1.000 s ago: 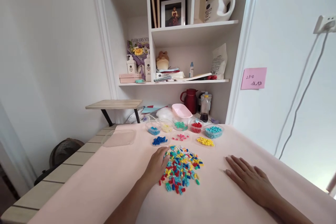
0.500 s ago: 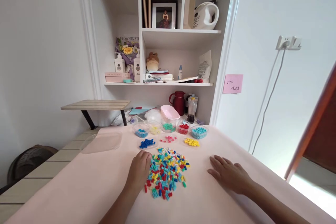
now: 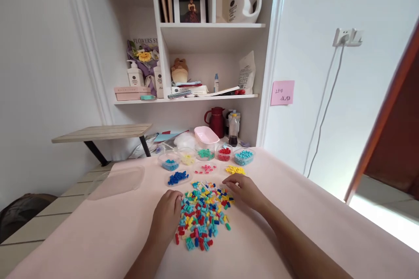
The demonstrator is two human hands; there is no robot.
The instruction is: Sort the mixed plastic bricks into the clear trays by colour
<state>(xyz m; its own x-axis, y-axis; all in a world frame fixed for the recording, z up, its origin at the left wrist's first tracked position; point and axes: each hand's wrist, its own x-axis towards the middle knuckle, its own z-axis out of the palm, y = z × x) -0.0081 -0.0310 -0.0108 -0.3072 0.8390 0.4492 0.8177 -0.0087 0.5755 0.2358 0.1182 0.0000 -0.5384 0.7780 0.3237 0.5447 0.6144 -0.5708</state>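
Both hands down at the mixed heap of small coloured blocks [image 3: 203,214], mid-table on the pale pink table [image 3: 294,209]. Left hand [image 3: 166,220] resting on the heap's left edge, fingers loosely curled against the blocks, nothing visibly clamped between them; hard to tell whether a piece sits under the fingertips. Right hand [image 3: 244,190] at the heap's upper right corner, fingers spread and lightly bent over the outermost blocks, likewise gripping nothing that shows. Hands flanking the pile, likely to keep it corralled and within easy picking reach. Beyond the heap, already separated by colour: a dark blue cluster [image 3: 177,178], a pink cluster [image 3: 205,168] and a yellow cluster [image 3: 235,170] lying loose on the table, then a row of small clear cups [image 3: 224,153] holding blue, yellow, green, red and turquoise pieces, each colour apart. A clear lid [image 3: 119,179] lying flat off to the left, well away from the hands. Shelves [image 3: 209,28] with bottles and a framed photo behind.
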